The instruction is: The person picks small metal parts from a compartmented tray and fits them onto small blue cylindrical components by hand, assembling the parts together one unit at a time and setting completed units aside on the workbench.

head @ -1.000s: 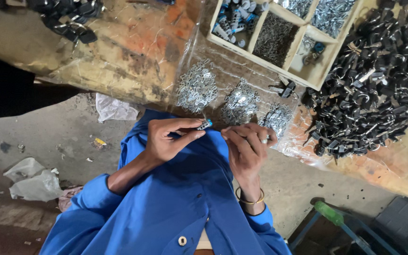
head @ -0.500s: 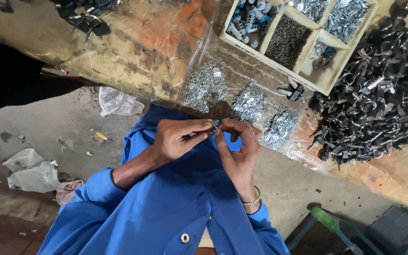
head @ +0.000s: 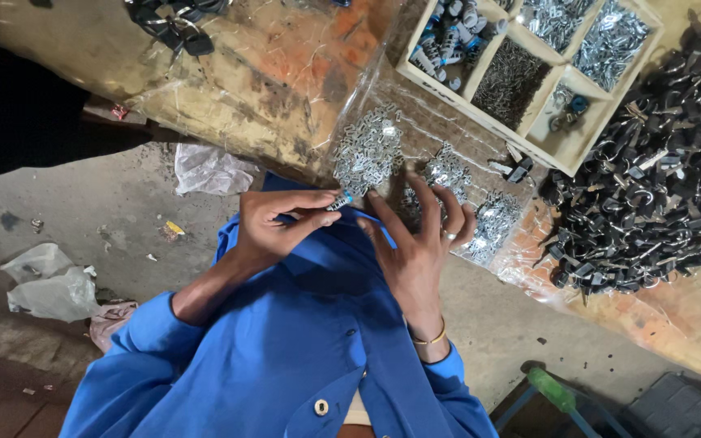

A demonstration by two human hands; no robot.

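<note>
While the worn workbench (head: 229, 73) fills the upper part of the view, a large heap of dark padlocks (head: 651, 195) covers its right side beside a divided wooden tray (head: 565, 158) of small parts. Nearer the edge, 3 piles of small silvery metal pieces (head: 367, 150) lie on clear plastic sheeting. Over blue sleeves, the left hand (head: 281, 223) pinches a small silvery piece (head: 338, 200) between thumb and fingers. Just beside it, the right hand (head: 419, 243) has its fingers spread apart, holding nothing, fingertips over the middle pile.
</note>
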